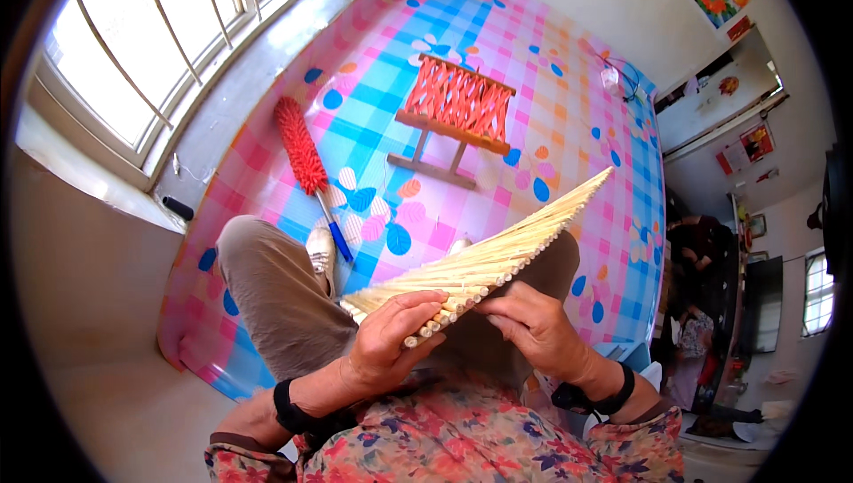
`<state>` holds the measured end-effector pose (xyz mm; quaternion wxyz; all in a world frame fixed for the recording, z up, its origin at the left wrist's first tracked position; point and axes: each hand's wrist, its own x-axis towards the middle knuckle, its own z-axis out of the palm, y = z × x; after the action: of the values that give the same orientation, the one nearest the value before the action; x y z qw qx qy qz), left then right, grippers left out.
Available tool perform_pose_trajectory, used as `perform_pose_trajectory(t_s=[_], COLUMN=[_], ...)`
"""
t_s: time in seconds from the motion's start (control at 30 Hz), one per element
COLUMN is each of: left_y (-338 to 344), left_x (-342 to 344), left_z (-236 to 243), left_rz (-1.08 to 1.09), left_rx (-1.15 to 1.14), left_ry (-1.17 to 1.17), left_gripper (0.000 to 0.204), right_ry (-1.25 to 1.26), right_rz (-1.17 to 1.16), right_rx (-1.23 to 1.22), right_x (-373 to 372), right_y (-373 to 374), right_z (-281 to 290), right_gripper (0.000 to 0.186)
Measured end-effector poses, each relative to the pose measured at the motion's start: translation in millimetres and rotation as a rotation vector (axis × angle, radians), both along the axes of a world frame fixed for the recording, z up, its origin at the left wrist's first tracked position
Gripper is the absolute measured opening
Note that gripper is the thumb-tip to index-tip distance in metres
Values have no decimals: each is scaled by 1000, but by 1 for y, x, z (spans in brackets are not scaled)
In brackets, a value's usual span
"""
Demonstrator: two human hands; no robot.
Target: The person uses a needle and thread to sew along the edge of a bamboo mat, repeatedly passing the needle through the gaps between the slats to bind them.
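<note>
Across my lap lies a sheet of pale yellow plant stalks (498, 261), joined side by side, with a row of cut round ends along its near edge. It is tilted and tapers to a point at the upper right. My left hand (391, 327) is closed around its near left corner, fingers over the top stalks. Against the near edge, partly under it, my right hand (538, 327) has thumb and fingers pinched together. Whatever those fingers hold, if anything, is too small or hidden to make out.
I sit on a platform covered with a checked, flowered sheet (418, 181). Ahead stands a folding stool (458, 114) with a red woven seat. A red duster (302, 150) with a blue handle lies to the left, near a barred window (151, 30). People (697, 247) are far right.
</note>
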<state>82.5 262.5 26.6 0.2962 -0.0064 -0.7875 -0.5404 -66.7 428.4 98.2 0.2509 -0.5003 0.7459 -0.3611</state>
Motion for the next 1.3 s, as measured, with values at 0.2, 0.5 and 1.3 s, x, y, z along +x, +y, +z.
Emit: perform_pose_trajectory(t_s=[0.2,0.5,1.3], left_y=[5,8,2], left_x=[8,24,19], left_z=[-1,-14,-20], left_rz=[-91,-115,-143], left_rx=[-106,-104,-193], left_ry=[47,73,131], left_gripper=[45,32,23], right_ry=[-97,-198,-248], right_rz=[-93,-89,-299], right_rx=[77,197,308], right_x=[19,32,53], right_y=[20,34,24], right_z=[-8,-4,1], right_gripper=[20,17,6])
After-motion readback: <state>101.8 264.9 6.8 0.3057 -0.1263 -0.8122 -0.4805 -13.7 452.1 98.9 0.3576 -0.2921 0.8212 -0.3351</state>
